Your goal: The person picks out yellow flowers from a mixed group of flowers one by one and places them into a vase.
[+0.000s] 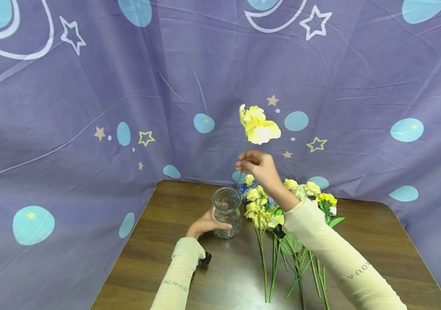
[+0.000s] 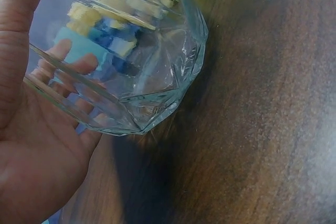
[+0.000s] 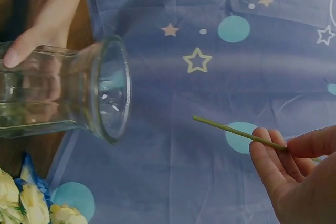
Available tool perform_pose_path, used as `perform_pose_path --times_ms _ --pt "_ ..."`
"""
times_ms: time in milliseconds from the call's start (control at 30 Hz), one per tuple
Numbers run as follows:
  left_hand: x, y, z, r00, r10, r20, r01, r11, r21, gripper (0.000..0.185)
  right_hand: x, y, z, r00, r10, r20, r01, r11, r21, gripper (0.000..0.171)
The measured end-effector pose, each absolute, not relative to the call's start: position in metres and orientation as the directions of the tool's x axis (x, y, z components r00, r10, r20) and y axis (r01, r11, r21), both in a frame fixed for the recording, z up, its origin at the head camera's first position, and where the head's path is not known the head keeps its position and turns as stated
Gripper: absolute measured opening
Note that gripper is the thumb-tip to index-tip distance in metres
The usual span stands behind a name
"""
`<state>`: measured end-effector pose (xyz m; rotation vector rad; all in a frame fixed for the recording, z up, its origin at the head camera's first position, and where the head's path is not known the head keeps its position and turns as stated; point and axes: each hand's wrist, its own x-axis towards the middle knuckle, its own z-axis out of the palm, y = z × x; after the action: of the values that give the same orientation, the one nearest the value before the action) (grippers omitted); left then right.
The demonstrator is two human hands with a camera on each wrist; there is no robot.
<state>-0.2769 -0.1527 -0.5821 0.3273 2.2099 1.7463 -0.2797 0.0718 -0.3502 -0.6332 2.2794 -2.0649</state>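
My left hand (image 1: 206,222) grips the clear glass vase (image 1: 232,220) around its body, thumb on the near side and fingers behind. The left wrist view shows the vase's faceted base (image 2: 157,106) close to the wooden surface; whether it touches is hard to tell. Up to the right, my right hand (image 1: 263,170) pinches the thin green stem (image 3: 226,128) of a yellow flower (image 1: 260,127) with ruffled petals. Its bloom points upward above the hand. The stem's lower end is apart from the vase's round mouth (image 3: 126,90) in the right wrist view.
Several flowers lie on the wooden table (image 1: 158,215) to the right of the vase: pale yellow roses (image 1: 254,209), blue blooms (image 1: 242,189) and a bright yellow flower (image 1: 326,199). Their green stems (image 1: 274,271) extend toward the near edge. A purple patterned cloth (image 1: 212,86) hangs behind.
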Motion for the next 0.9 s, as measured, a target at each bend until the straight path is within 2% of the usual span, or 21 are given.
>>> perform_pose_path --times_ms 367,900 --pt "-0.274 -0.153 -0.580 -0.937 0.317 -0.150 -0.053 0.298 0.953 0.116 -0.282 0.061 -0.363 -0.904 -0.385 0.187 -0.243 0.103 -0.964 0.020" --pt "-0.275 -0.155 -0.578 -0.923 0.369 -0.114 -0.015 0.261 0.965 0.100 -0.286 0.055 -0.370 -0.865 -0.490 0.107 -0.235 0.208 -0.949 0.022"
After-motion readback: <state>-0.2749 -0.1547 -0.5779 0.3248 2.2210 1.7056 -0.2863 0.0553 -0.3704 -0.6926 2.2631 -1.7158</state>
